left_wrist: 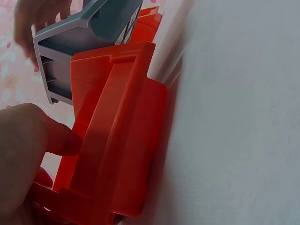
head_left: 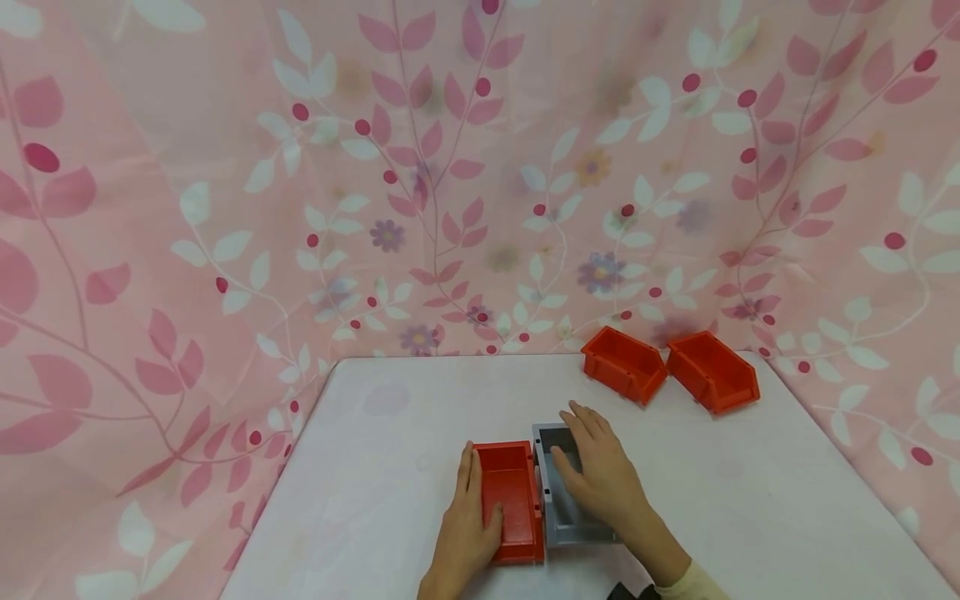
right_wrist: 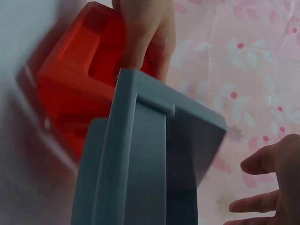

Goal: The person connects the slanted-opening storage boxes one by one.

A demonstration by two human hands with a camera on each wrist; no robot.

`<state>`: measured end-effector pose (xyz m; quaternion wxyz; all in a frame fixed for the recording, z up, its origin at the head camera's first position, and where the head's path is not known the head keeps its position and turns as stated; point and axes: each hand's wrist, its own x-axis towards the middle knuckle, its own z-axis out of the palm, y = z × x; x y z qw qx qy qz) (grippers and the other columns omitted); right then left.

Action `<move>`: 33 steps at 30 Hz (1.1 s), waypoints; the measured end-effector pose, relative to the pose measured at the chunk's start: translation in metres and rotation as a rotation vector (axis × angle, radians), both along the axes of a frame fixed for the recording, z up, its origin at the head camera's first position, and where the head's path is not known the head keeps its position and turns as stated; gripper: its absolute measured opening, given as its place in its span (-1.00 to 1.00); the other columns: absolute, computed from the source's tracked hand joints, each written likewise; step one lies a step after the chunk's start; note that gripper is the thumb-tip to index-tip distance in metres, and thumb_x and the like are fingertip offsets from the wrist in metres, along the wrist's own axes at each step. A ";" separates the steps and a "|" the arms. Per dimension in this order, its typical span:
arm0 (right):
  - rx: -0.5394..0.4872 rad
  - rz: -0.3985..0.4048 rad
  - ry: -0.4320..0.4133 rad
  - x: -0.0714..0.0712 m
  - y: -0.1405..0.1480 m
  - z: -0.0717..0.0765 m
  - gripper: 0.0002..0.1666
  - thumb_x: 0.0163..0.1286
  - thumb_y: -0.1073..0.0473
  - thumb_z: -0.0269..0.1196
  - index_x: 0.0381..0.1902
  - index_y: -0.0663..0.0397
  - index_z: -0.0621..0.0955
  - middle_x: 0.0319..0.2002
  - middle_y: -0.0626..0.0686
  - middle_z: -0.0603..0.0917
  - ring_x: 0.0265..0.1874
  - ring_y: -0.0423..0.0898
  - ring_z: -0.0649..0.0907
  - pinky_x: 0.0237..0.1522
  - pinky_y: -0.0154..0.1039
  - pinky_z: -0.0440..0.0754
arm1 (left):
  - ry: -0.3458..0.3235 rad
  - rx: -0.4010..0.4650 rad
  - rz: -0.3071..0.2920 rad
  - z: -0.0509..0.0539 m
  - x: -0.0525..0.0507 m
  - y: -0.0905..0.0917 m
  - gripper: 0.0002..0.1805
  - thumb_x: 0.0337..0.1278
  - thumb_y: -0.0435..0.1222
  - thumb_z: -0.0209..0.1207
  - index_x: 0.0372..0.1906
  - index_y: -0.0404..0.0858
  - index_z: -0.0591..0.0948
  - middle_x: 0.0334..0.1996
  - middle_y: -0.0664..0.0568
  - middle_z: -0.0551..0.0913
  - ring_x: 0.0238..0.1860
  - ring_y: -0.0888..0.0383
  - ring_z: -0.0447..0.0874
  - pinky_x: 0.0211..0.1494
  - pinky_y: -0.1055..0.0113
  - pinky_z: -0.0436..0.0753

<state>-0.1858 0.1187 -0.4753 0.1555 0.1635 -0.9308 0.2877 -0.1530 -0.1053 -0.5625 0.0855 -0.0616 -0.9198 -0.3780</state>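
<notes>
In the head view, a red bin (head_left: 516, 496) lies low at centre on a white table (head_left: 375, 467), its long axis running nearly straight up and down the frame, its lipped end toward the bottom edge. The left hand (head_left: 468, 529) grips its left wall — thumb inside, straight fingers along the outside. A grey bin (head_left: 566, 515) sits just beside it on the right, long axis nearly parallel. Over the grey bin is the right hand (head_left: 596, 467), fingers extended and slightly parted, thumb apart, with hold of nothing. At right, near the table's far edge, stand two more red bins (head_left: 626, 367), both slanting from upper left to lower right. A floral cloth (head_left: 480, 183) fills the upper frame; a pale sleeve (head_left: 693, 583) shows at the bottom.

In the left wrist view, the red bin fills the centre, its lip slanting from upper right to lower left. The left thumb presses inside it at left; most of the fingers are hidden. The grey bin is at upper left.

In the right wrist view, the grey bin stands at lower centre, lipped end toward the camera. The right hand is at lower right — fingers spread, apart from the bin.
</notes>
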 end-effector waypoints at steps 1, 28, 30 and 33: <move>0.001 0.023 0.014 -0.003 -0.005 -0.001 -0.26 0.38 0.04 0.38 0.41 0.27 0.50 0.47 0.28 0.41 0.43 0.30 0.37 0.35 0.35 0.34 | 0.007 -0.004 0.001 0.000 0.000 0.000 0.08 0.18 -0.29 0.40 0.69 -0.27 0.02 0.69 0.03 -0.09 -0.38 0.34 0.55 -0.12 0.22 0.76; 0.195 0.038 -0.097 -0.025 -0.068 -0.021 -0.26 0.49 -0.08 0.24 0.41 0.33 0.48 0.48 0.43 0.31 0.47 0.42 0.22 0.45 0.47 -0.08 | 0.029 -0.033 -0.024 -0.002 -0.001 -0.002 0.00 0.26 -0.29 0.33 0.67 -0.32 0.03 0.68 -0.04 -0.07 -0.29 0.23 0.62 -0.16 0.31 0.75; 0.206 0.036 -0.098 -0.025 -0.069 -0.022 -0.26 0.48 -0.09 0.24 0.41 0.33 0.48 0.48 0.43 0.30 0.47 0.42 0.22 0.45 0.47 -0.08 | 0.027 -0.032 -0.023 -0.001 0.000 -0.002 0.00 0.26 -0.30 0.32 0.67 -0.31 0.03 0.68 -0.05 -0.07 -0.39 0.30 0.55 -0.20 0.33 0.74; 0.228 0.034 -0.098 -0.024 -0.070 -0.024 -0.25 0.48 -0.09 0.25 0.41 0.32 0.48 0.48 0.43 0.30 0.47 0.42 0.23 0.44 0.47 -0.06 | 0.035 -0.029 -0.023 -0.001 0.000 -0.002 -0.01 0.26 -0.31 0.32 0.67 -0.33 0.03 0.67 -0.08 -0.05 -0.45 0.34 0.51 -0.23 0.34 0.73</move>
